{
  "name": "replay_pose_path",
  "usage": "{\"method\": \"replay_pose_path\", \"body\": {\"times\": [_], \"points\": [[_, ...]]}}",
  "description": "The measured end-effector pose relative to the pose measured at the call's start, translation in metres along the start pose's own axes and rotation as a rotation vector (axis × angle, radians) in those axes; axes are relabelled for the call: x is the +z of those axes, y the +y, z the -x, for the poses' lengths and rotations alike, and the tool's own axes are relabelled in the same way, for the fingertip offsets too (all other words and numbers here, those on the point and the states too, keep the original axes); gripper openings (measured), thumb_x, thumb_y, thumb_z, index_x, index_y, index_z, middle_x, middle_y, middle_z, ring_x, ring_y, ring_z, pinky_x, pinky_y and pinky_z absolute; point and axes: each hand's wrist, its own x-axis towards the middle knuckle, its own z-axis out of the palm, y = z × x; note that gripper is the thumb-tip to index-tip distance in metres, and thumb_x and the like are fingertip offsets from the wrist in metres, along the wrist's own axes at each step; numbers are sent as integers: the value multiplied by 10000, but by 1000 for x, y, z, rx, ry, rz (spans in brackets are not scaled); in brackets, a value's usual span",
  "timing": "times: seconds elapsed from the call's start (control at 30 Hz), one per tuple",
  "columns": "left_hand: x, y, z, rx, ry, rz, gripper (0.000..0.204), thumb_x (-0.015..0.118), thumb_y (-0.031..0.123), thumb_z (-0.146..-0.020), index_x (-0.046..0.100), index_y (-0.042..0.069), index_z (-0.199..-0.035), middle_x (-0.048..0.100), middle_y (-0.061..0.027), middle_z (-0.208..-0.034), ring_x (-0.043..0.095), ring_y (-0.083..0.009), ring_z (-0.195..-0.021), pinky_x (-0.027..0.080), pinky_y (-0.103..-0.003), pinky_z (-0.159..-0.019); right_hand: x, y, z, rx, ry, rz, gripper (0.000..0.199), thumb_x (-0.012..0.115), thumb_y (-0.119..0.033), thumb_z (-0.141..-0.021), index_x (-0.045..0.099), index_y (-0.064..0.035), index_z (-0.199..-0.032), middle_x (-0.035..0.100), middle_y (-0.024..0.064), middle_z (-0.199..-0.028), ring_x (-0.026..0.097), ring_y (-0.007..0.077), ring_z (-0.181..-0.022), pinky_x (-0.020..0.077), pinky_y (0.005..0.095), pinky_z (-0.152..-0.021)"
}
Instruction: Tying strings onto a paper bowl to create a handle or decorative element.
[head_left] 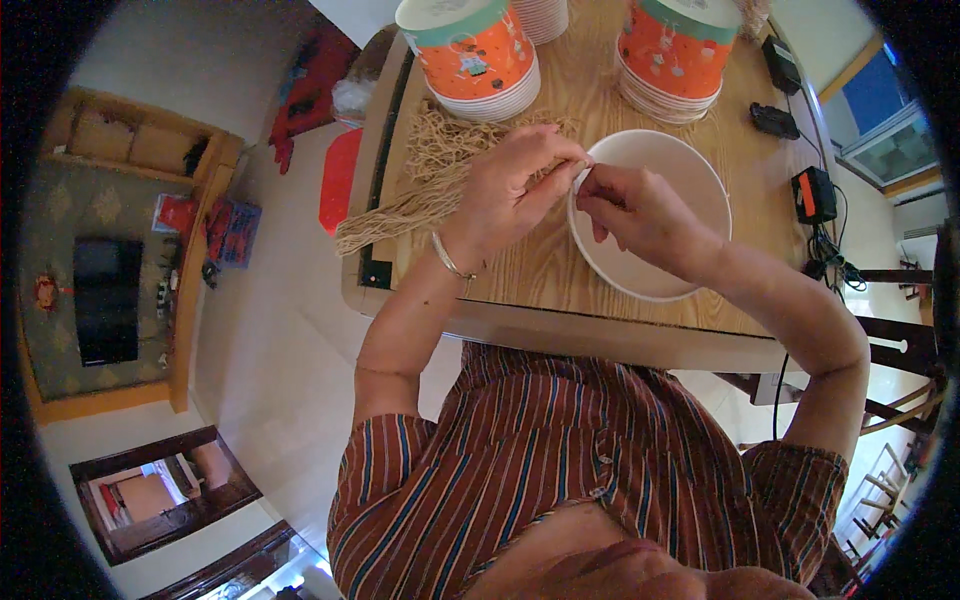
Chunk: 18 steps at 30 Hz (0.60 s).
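Observation:
A white round tub (712,190), seen from above into its open top, stands near the front edge of the table. My left hand (515,185) is closed in a pinch at the tub's left rim, over a bundle of tan paper-like cords (405,215). Reaching over the tub's opening, my right hand (645,215) has its fingers curled and closed. The fingertips of both hands meet at the rim; what they pinch is too small and hidden to make out. The cords lie loose and crinkled, their ends toward the table's left edge.
Two stacks of orange and green paper tubs, a left stack (475,65) and a right stack (675,55), stand at the back of the wooden table (520,285). Black power adapters (815,195) with cables line the right edge. A red stool (340,180) is beyond the left edge.

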Motion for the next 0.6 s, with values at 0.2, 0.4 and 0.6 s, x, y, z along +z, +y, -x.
{"method": "replay_pose_path", "body": {"times": [0.2, 0.4, 0.6], "points": [[-5, -4, -20, 98, -59, 28, 95, 653, 106, -848, 627, 80, -936, 628, -71, -823, 602, -276, -812, 489, -385, -753, 2, 1, 10, -169, 94, 301, 176, 540, -147, -919, 584, 2, -1003, 653, 228, -779, 654, 397, -729, 516, 482, -650], [1, -19, -33, 226, -178, 5, 123, 662, 172, -853, 630, 92, -941, 612, -70, -789, 596, -280, -789, 488, -387, -739, 5, 5, 18, -356, 158, 662, 341, 581, -106, -840, 502, 5, -1152, 640, 186, -809, 651, 367, -749, 538, 454, -633], [3, -27, -45, 247, -320, 16, 145, 650, 179, -869, 667, 104, -992, 664, -65, -915, 616, -261, -846, 497, -376, -786, 4, 1, 22, -539, 239, 975, 489, 601, -132, -789, 456, 48, -1221, 597, 104, -815, 640, 266, -751, 540, 391, -594]]}}
